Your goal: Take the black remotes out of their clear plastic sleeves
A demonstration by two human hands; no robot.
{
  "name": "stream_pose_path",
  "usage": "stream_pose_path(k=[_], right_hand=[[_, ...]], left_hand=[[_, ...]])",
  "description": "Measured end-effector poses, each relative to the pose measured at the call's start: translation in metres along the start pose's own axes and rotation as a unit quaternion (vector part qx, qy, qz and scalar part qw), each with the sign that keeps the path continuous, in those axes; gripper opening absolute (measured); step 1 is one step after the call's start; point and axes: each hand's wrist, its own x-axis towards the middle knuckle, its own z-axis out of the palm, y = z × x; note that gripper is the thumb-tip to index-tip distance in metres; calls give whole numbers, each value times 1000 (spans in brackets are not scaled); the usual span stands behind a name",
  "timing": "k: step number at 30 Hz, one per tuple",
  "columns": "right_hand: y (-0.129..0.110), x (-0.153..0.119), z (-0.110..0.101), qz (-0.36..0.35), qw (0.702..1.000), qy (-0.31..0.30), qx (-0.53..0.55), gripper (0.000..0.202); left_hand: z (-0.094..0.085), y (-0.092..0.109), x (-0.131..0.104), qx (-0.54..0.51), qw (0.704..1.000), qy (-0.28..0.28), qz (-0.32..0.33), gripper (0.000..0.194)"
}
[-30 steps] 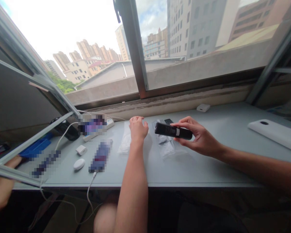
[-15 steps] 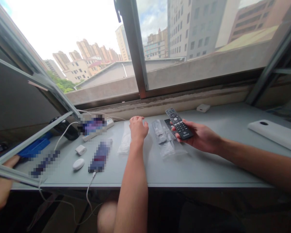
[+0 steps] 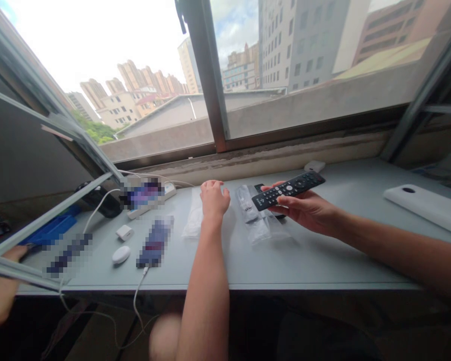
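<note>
My right hand (image 3: 310, 213) holds a black remote control (image 3: 288, 190) above the table, its button side up and its length slanting up to the right. Under it lies a clear plastic bag (image 3: 259, 231) with small packed items inside. Part of a second black keypad (image 3: 259, 187) shows behind the held remote; most of it is hidden. My left hand (image 3: 215, 199) rests palm down with fingers loosely stretched, over the right edge of a white, plastic-wrapped packet (image 3: 192, 220). Nothing is visible in its fingers.
To the left are a blurred-out phone (image 3: 155, 243) on a cable, a white charger (image 3: 124, 232), a white oval case (image 3: 121, 255) and a power strip (image 3: 150, 201). Another person's hand (image 3: 15, 252) is at far left. A long white device (image 3: 428, 208) lies right.
My right hand has turned the remote control from pointing up-left to lying slantwise toward the upper right. My left hand stays in place on the packet.
</note>
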Motion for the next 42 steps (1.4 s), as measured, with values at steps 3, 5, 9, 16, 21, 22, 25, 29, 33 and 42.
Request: stream_pose_path(k=[3, 5, 9, 16, 21, 22, 25, 29, 33, 42], right_hand=[[3, -5, 2, -94, 984, 7, -150, 45], [7, -9, 2, -146, 966, -12, -214, 45], [11, -14, 3, -206, 936, -26, -284, 35], [0, -16, 5, -252, 897, -39, -362, 34], [-1, -9, 0, -278, 868, -36, -411, 32], [0, -8, -2, -283, 859, -39, -424, 30], [3, -5, -8, -293, 838, -48, -458, 17], [5, -6, -9, -262, 854, -38, -448, 20], [5, -7, -5, -159, 907, 2, -391, 35], [4, -4, 0, -33, 982, 3, -186, 39]], left_hand=[[0, 0, 0, 3, 1000, -1, 0, 29], [0, 0, 0, 4, 1000, -3, -1, 29], [-1, 1, 0, 6, 1000, -3, -2, 28], [0, 1, 0, 6, 1000, -6, -3, 28], [1, 0, 0, 4, 1000, -7, -2, 29], [1, -1, 0, 5, 1000, -7, -1, 29], [1, -1, 0, 9, 1000, -8, 0, 30], [0, 1, -1, 21, 1000, -13, -6, 30], [-2, 3, -1, 26, 1000, -15, -8, 31], [-1, 2, -1, 30, 999, -19, -9, 30]])
